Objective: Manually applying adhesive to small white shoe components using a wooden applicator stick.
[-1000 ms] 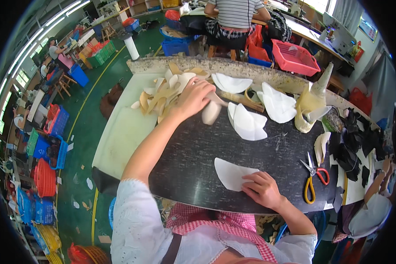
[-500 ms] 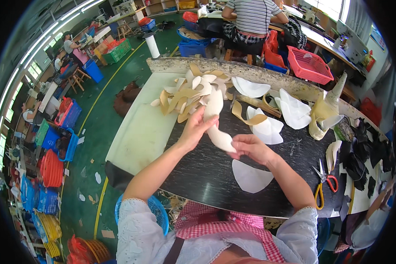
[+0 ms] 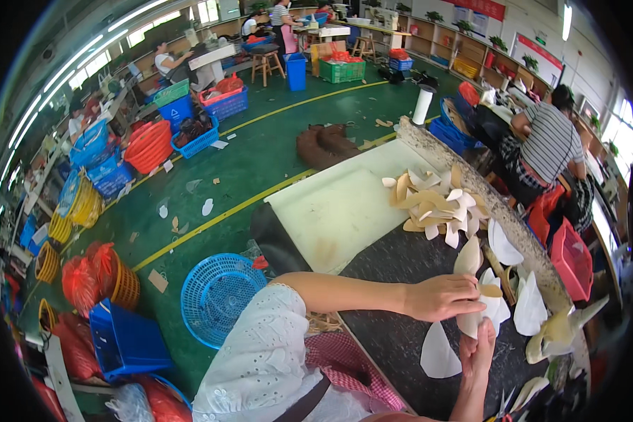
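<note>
I am watching the left hand closing its fingers over a cream-coloured, leaf-shaped flat cut piece that is standing nearly on end above the dark speckled tabletop. The piece's long axis is running up and away from me, its pointed tip aiming toward the loose heap of tan and white cut pieces farther along the table. The right hand is coming up from below and pinching the lower end of the same piece, so both hands are holding it, the left just beside and left of it, the right directly under it. A white half-oval flat piece is lying on the tabletop just left of the right wrist (apart from the held one, as far as I can judge).
</note>
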`<state>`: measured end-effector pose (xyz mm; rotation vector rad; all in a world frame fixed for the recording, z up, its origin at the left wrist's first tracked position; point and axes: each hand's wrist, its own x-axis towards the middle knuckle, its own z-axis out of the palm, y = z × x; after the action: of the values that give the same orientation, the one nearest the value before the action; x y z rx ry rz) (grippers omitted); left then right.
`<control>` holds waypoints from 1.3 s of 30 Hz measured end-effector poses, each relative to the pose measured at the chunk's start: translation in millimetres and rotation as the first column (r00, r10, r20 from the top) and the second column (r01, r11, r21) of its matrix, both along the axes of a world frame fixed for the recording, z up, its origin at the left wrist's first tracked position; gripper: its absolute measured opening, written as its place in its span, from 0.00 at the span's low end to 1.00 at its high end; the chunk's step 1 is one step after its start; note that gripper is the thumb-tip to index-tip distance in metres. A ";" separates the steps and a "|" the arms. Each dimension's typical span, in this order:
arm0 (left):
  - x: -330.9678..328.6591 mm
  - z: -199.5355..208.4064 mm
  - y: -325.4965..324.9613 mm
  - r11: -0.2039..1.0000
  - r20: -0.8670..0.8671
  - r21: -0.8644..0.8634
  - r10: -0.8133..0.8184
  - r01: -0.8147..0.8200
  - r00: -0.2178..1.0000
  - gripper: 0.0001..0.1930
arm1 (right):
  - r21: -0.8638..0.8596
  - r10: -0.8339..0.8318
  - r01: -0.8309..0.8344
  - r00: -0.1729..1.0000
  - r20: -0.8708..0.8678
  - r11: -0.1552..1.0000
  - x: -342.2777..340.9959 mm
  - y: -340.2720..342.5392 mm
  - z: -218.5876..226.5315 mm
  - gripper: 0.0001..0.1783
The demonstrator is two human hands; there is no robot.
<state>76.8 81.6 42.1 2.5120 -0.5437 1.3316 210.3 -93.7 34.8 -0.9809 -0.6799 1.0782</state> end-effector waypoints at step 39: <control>-15.8 21.0 -64.6 0.695 -0.294 -0.637 -0.618 0.332 0.730 0.15 | 0.097 -0.265 0.249 0.846 0.462 0.964 -56.2 -63.0 10.0 0.21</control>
<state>61.0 16.9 63.0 1.8985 -0.5639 0.4968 154.0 -156.7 44.9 -1.2837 -0.9262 0.5856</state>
